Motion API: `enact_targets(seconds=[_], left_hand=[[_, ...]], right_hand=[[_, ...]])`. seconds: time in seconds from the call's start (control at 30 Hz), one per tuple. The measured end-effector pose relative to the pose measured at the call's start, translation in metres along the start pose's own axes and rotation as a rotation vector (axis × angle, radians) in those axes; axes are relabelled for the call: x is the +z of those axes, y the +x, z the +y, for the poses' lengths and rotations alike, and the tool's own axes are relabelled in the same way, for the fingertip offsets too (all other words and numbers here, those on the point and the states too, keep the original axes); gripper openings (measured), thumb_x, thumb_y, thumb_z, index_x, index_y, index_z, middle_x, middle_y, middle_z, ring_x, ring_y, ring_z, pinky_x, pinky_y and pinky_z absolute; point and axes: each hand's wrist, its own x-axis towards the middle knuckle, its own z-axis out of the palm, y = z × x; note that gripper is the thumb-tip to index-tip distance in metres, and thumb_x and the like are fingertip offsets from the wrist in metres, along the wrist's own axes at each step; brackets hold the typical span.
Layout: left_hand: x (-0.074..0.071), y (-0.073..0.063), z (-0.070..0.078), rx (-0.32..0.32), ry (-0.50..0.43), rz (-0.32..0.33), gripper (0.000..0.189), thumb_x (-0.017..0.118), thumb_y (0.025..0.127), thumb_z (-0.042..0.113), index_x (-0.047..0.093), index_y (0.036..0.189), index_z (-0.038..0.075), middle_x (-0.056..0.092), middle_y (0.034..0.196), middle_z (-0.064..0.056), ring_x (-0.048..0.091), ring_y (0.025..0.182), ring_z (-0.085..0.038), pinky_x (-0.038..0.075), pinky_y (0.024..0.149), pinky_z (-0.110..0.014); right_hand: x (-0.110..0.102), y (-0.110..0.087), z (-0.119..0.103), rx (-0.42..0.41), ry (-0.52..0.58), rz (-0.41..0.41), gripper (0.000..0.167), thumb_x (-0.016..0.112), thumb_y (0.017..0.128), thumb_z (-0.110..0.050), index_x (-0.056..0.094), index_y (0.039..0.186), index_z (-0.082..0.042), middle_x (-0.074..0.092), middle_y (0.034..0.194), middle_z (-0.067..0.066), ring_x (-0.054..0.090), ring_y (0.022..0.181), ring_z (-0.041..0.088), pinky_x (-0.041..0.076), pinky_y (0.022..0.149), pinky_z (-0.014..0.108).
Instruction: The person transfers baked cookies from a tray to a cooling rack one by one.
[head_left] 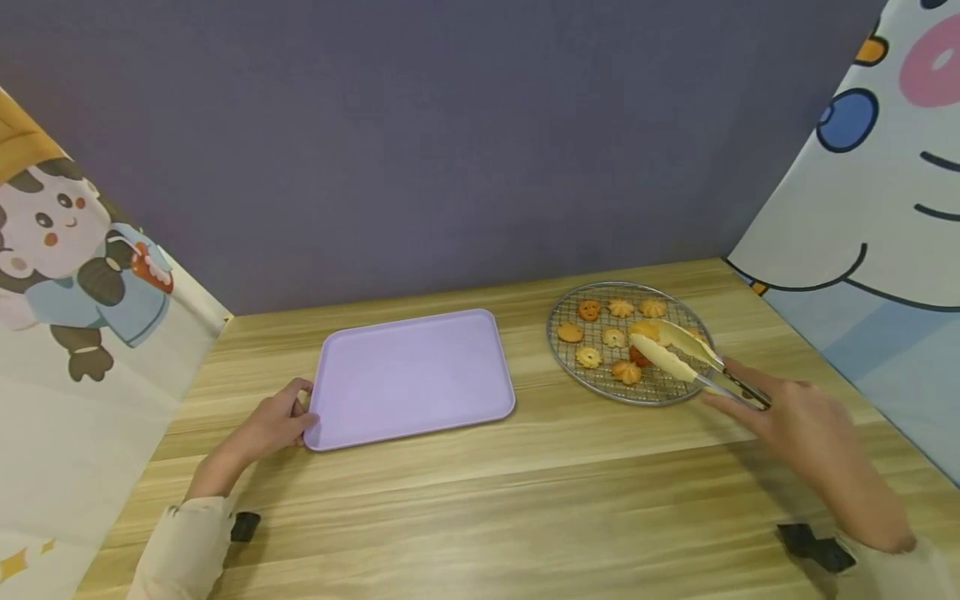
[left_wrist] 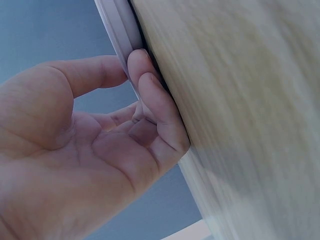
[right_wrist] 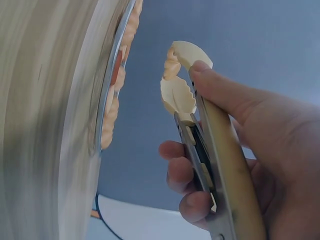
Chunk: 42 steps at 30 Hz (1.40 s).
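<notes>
A lavender rectangular tray [head_left: 412, 379] lies on the table at left centre. My left hand [head_left: 273, 423] pinches its left rim; in the left wrist view the thumb is on one side and the curled fingers on the other. My right hand [head_left: 806, 429] grips metal tongs [head_left: 665, 358] with cream scalloped heads. Between the heads, in the right wrist view, sits a golden cookie [right_wrist: 171, 68], raised off the rack. Below the tongs, a round wire rack [head_left: 651, 386] carries several cookies, among them a flower-shaped one [head_left: 626, 372] and a ring-shaped one [head_left: 588, 357]. The tongs partly hide a reddish item [head_left: 639, 357].
The wood-grain table [head_left: 480, 517] extends in front of the tray and rack. A dark grey partition [head_left: 450, 167] stands behind. Cartoon-printed panels flank it, the left panel [head_left: 90, 425] and the right panel [head_left: 847, 217].
</notes>
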Motion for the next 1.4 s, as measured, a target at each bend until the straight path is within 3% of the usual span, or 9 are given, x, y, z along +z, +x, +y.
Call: enact_targets(seconds=[0.37, 0.9, 1.23, 1.4], left_hand=[[0.0, 0.0, 0.001, -0.002, 0.008, 0.007, 0.042, 0.059, 0.093, 0.0, 0.039, 0.127, -0.015, 0.061, 0.076, -0.011, 0.057, 0.061, -0.018, 0.048, 0.052, -0.027], [0.002, 0.002, -0.004, -0.009, 0.02, 0.022, 0.041, 0.06, 0.092, 0.0, 0.04, 0.126, -0.012, 0.059, 0.074, -0.009, 0.057, 0.06, -0.018, 0.048, 0.051, -0.027], [0.001, 0.002, -0.003, -0.016, 0.023, 0.016, 0.04, 0.059, 0.093, 0.0, 0.04, 0.126, -0.013, 0.059, 0.075, -0.01, 0.057, 0.06, -0.018, 0.048, 0.052, -0.027], [0.001, 0.002, -0.003, -0.012, 0.024, 0.017, 0.04, 0.059, 0.094, 0.0, 0.04, 0.126, -0.013, 0.059, 0.075, -0.01, 0.057, 0.06, -0.018, 0.048, 0.051, -0.027]], right_hand=[[-0.003, -0.004, 0.021, 0.048, -0.024, 0.003, 0.062, 0.081, 0.079, -0.043, 0.068, 0.123, -0.001, 0.024, 0.04, -0.01, 0.017, 0.04, 0.008, 0.018, 0.036, 0.027], [-0.01, -0.023, 0.026, 0.137, 0.003, -0.229, 0.066, 0.077, 0.083, -0.049, 0.066, 0.126, -0.001, 0.028, 0.046, -0.007, 0.022, 0.043, 0.009, 0.02, 0.039, 0.026], [-0.007, -0.028, 0.028, 0.183, 0.035, -0.257, 0.07, 0.077, 0.082, -0.051, 0.064, 0.129, -0.001, 0.033, 0.051, -0.003, 0.029, 0.044, 0.013, 0.023, 0.041, 0.029], [-0.009, -0.029, 0.028, 0.172, 0.042, -0.226, 0.069, 0.077, 0.082, -0.049, 0.064, 0.129, 0.0, 0.031, 0.052, -0.003, 0.026, 0.044, 0.012, 0.022, 0.041, 0.028]])
